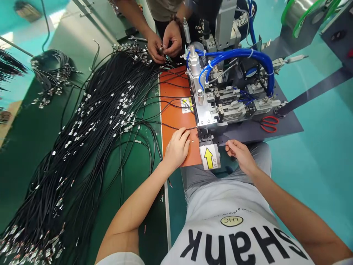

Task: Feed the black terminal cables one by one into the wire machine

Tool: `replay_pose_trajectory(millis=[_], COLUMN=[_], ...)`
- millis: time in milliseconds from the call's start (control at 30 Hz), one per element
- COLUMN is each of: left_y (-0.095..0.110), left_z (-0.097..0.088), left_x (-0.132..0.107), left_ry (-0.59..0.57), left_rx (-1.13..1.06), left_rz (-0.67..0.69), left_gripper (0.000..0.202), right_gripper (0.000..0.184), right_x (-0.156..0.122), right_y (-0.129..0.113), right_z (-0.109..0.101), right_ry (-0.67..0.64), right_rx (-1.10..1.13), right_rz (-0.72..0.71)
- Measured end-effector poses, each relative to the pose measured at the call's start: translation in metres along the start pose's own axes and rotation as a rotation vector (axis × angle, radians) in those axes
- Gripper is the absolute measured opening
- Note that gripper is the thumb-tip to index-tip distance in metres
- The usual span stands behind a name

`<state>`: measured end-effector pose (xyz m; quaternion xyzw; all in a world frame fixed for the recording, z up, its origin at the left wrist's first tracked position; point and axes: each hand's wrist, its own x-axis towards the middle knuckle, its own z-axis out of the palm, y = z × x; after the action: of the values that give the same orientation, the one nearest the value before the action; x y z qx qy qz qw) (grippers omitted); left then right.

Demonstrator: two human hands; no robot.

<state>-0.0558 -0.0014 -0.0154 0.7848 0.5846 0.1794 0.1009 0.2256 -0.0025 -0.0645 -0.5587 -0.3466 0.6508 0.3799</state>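
My left hand (pixel 178 148) lies on an orange plate (pixel 176 85), palm down with its fingers stretched and slightly apart. Its fingertips touch or nearly touch a black cable (pixel 171 126) that runs across the plate into the machine (pixel 205 117). My right hand (pixel 239 154) is in front of the machine, beside a block with a yellow arrow label (pixel 209 157). Its thumb and index finger are pinched together; anything between them is too small to make out. Several other black cables cross the plate and enter the machine's edge.
A large heap of black cables (pixel 104 106) with white tags covers the green table (pixel 124 217). Across from me, a person's hands (pixel 165 42) hold something small near cable ends. Red-handled scissors (pixel 269 124) lie right of the machine. Blue air hoses (pixel 248 53) arch over it.
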Motion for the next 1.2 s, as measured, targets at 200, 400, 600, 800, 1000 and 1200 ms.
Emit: replay_pose_trajectory(millis=[200, 400, 600, 800, 1000, 1200], left_y=[-0.080, -0.151, -0.147, -0.117, -0.055, -0.028], left_z=[-0.053, -0.079, -0.062, -0.077, -0.110, -0.093], left_x=[0.027, 0.072, 0.114, 0.095, -0.005, -0.055], left_ry=[0.063, -0.084, -0.032, -0.003, -0.756, -0.709], left_rx=[0.275, 0.359, 0.313, 0.226, -0.010, 0.371], left_rz=[-0.178, -0.311, -0.281, -0.220, 0.339, 0.460], left_gripper=[0.052, 0.017, 0.022, 0.031, 0.010, 0.018], right_gripper=[0.032, 0.034, 0.032, 0.027, 0.024, 0.022], right_x=[-0.007, -0.006, -0.007, -0.005, -0.011, -0.017], right_y=[-0.001, 0.003, -0.001, -0.006, -0.017, -0.032], right_z=[-0.017, -0.031, -0.027, -0.021, -0.030, -0.011], right_ry=[0.053, 0.091, 0.085, 0.061, 0.083, -0.007], right_rx=[0.009, 0.021, 0.002, 0.013, -0.008, -0.027], right_rz=[0.014, 0.060, 0.090, 0.060, 0.048, 0.022])
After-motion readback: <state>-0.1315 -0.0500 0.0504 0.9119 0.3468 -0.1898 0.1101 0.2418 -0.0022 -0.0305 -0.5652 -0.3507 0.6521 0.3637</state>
